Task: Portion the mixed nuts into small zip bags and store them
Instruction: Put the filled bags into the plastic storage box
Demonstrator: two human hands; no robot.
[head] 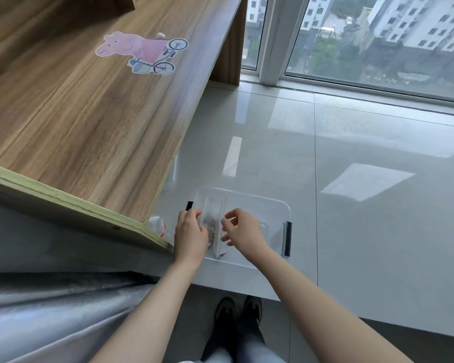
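On a glossy grey stone window ledge (351,142) sits a clear plastic storage box (268,205) with black clip handles; use it as the reference. Behind the box, past the ledge's far edge, a white-framed window (275,40) looks down on apartment blocks. Left of the box a wood-grain cabinet panel (76,100) rises, with a pink cartoon pig-on-bicycle sticker (142,52) on it. A small bottle with an orange-and-white label (160,226) stands between the box's left side and the panel's base. Grey curtain fabric (50,310) hangs below-left of the box; dark shoes (237,307) show on the floor under the ledge's near edge.

Over the box's left half: a small transparent zip bag (215,226), lower part holding a clump of brown mixed nuts (210,229). Bag is held upright on edge, long axis running near-to-far across the box, white zip strip along the top. Which end the opening faces is hard to tell; view is too small.

Left hand (190,235) grips the bag's left face, fingers curled round it. Right hand (240,230) pinches the zip strip between thumb and forefinger, remaining fingers loosely spread.
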